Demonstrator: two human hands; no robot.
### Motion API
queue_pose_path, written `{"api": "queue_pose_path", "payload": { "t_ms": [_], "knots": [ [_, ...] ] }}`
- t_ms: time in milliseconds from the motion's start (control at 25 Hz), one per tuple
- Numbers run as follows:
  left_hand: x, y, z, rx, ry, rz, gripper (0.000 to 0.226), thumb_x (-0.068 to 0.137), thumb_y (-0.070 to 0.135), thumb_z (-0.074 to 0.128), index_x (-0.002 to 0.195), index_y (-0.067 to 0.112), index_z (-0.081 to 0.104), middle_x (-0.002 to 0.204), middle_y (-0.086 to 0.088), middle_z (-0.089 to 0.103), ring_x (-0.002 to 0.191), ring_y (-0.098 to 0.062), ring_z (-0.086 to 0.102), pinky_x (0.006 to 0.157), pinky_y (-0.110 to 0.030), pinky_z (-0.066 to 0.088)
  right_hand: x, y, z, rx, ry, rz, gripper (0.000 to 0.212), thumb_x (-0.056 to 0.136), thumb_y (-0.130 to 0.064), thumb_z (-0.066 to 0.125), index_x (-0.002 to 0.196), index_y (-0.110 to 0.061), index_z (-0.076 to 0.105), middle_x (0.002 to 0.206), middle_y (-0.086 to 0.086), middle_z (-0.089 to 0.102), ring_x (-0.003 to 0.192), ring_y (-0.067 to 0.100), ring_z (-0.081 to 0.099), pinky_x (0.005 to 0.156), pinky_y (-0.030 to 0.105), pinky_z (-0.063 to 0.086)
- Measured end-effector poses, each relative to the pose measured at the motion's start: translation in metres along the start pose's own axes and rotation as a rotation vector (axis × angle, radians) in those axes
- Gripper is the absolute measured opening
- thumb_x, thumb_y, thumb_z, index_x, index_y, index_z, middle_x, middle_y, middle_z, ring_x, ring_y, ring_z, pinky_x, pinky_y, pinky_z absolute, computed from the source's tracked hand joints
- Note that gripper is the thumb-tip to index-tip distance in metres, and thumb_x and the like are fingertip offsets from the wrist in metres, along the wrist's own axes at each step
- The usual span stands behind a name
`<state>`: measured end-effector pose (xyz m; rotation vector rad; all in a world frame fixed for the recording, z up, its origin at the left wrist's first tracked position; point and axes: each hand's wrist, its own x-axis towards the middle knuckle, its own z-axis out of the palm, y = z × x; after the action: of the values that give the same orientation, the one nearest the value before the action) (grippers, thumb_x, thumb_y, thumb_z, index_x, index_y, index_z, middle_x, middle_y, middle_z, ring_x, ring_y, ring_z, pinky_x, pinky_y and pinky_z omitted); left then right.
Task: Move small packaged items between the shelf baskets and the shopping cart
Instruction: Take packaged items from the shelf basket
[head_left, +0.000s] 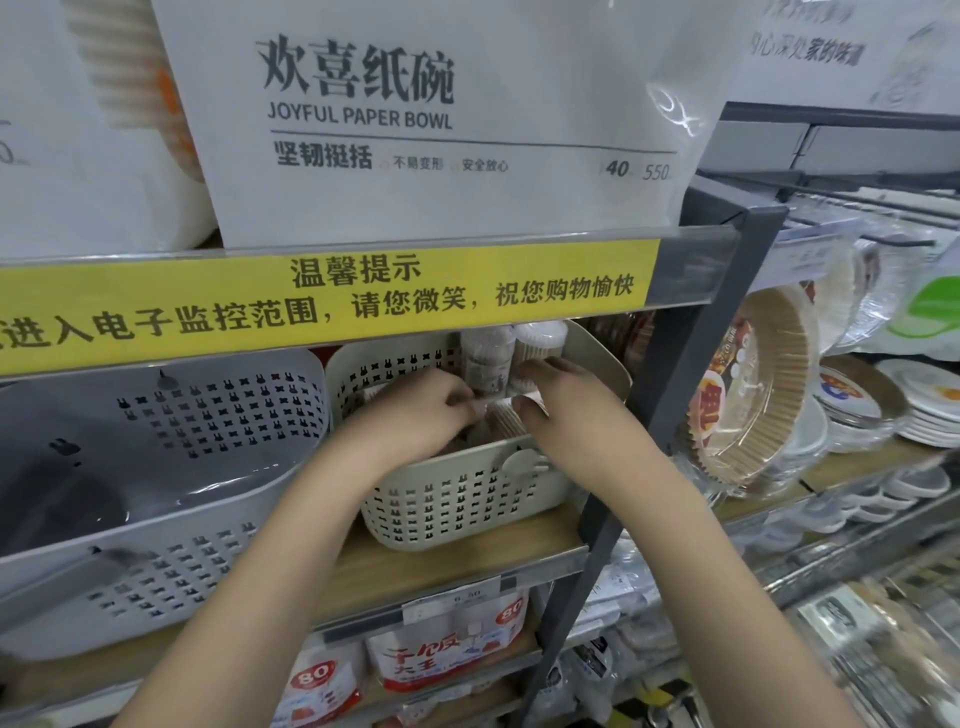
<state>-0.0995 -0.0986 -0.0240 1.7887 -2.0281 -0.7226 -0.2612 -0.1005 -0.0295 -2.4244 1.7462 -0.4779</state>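
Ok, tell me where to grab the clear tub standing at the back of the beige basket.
Probably grip the tub round its upright sides, below the lid, reaching in from the front over the basket rim. The shelf edge hangs low above it, so a top approach looks blocked.

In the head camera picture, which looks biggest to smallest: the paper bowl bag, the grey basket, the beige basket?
1. Paper bowl bag
2. Grey basket
3. Beige basket

The bag and the grey basket look close in size and both are cut off, so their order is unsure.
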Motion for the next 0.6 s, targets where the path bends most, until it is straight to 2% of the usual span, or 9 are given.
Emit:
{"api": "queue_pose_path", "payload": {
  "t_ms": [80, 160, 280, 360, 480, 600],
  "knots": [
    [-0.019, -0.003, -0.004, 0.023, 0.077, 0.046, 0.028, 0.095, 0.034, 0.052, 0.116, 0.022, 0.063, 0.117, 0.006, 0.064, 0.101, -0.011, 0.057, 0.086, -0.029, 0.045, -0.025, -0.001, -0.006, 0.035, 0.104, -0.139, 0.031, 0.095, -0.019, 0.049, 0.123, -0.010, 0.056, 0.119, 0.009, 0.058, 0.110, 0.031, 0.053, 0.087, 0.042, 0.046],
    [-0.038, -0.006, -0.003, 0.014, 0.137, 0.073, 0.029, 0.095, 0.034, 0.051, 0.120, 0.026, 0.061, 0.121, 0.011, 0.061, 0.103, -0.006, 0.055, 0.085, -0.025, 0.043, -0.052, 0.005, -0.007, 0.023, 0.208, -0.229, 0.028, 0.092, -0.019, 0.048, 0.115, -0.009, 0.059, 0.112, 0.007, 0.061, 0.101, 0.028, 0.058, 0.082, 0.041, 0.049],
    [-0.064, -0.002, 0.010, 0.072, 0.362, 0.095, 0.033, 0.094, 0.036, 0.049, 0.125, 0.026, 0.058, 0.123, 0.007, 0.062, 0.109, -0.014, 0.057, 0.086, -0.030, 0.046, -0.094, 0.021, 0.002, -0.013, 0.245, -0.247, 0.031, 0.092, -0.022, 0.043, 0.117, -0.012, 0.059, 0.118, 0.001, 0.061, 0.107, 0.018, 0.055, 0.092, 0.032, 0.043],
    [-0.078, 0.012, 0.024, 0.105, 0.490, 0.204, 0.033, 0.096, 0.032, 0.048, 0.125, 0.021, 0.059, 0.122, 0.005, 0.062, 0.112, -0.017, 0.056, 0.087, -0.029, 0.044, -0.117, 0.042, 0.009, -0.033, 0.267, -0.232, 0.032, 0.092, -0.019, 0.043, 0.118, -0.011, 0.061, 0.120, 0.002, 0.062, 0.111, 0.017, 0.054, 0.096, 0.030, 0.039],
    [-0.091, 0.042, 0.054, 0.107, 0.486, 0.412, 0.038, 0.093, 0.031, 0.044, 0.124, 0.015, 0.059, 0.119, 0.004, 0.060, 0.112, -0.013, 0.052, 0.093, -0.025, 0.039, -0.148, 0.075, 0.017, -0.023, 0.281, -0.155, 0.031, 0.090, -0.016, 0.046, 0.116, -0.011, 0.061, 0.119, 0.002, 0.063, 0.110, 0.018, 0.056, 0.094, 0.031, 0.041],
    [-0.085, 0.078, 0.106, 0.094, 0.341, 0.640, 0.037, 0.093, 0.028, 0.044, 0.121, 0.012, 0.061, 0.119, 0.002, 0.061, 0.109, -0.015, 0.054, 0.095, -0.027, 0.039, -0.182, 0.117, 0.024, 0.045, 0.235, -0.028, 0.031, 0.090, -0.016, 0.046, 0.117, -0.014, 0.060, 0.118, -0.001, 0.062, 0.110, 0.014, 0.054, 0.095, 0.027, 0.039]
  ]
}}
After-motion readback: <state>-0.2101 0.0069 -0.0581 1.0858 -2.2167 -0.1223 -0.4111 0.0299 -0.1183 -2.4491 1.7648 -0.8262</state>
